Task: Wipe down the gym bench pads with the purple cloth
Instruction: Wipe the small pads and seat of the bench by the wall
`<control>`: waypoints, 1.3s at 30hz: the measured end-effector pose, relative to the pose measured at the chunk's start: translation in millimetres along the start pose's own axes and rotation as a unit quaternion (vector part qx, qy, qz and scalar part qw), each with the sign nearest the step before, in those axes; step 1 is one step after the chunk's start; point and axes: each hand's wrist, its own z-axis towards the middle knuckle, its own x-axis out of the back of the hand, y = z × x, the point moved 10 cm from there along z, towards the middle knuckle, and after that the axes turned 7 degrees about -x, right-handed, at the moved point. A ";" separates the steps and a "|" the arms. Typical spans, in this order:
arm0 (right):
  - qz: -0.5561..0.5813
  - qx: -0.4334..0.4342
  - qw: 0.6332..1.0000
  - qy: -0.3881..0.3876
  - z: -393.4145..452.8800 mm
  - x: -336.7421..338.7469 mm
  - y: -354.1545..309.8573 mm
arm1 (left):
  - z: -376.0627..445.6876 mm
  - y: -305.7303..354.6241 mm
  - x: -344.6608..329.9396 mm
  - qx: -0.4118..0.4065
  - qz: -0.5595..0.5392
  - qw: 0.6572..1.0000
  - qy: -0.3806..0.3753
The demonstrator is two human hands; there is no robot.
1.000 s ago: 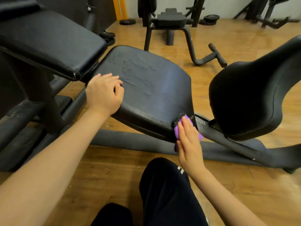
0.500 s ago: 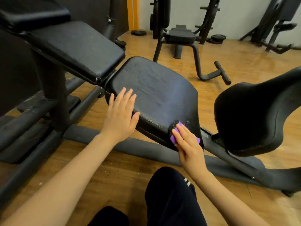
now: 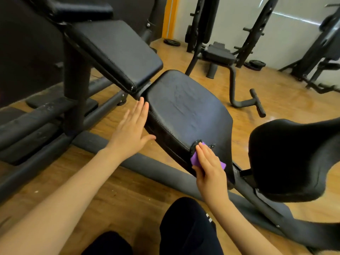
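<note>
Pressing purple cloth (image 3: pixel 195 160) on seat pad (image 3: pixel 187 111): right hand (image 3: pixel 211 172) flat-fingered; left hand (image 3: pixel 131 129) released, spread

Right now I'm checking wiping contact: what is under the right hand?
The purple cloth, pressed flat against the seat pad's torn near corner. Only the cloth's edges show beside the right hand; the middle and the pad beneath are covered.

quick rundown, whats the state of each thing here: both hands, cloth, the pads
left hand: open, fingers straight, at the seat pad's left edge
right hand: flat, pressing the cloth on the pad's near corner
purple cloth: bunched under the right hand, mostly covered
seat pad: wrinkled, torn at the near corner
back pad: tilted, untouched
curved pad: untouched
</note>
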 end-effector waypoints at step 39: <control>-0.222 0.307 0.919 -0.111 92.9 -73.1 -151.0 | 3.8 -64.7 42.3 0.085 0.017 0.992 0.087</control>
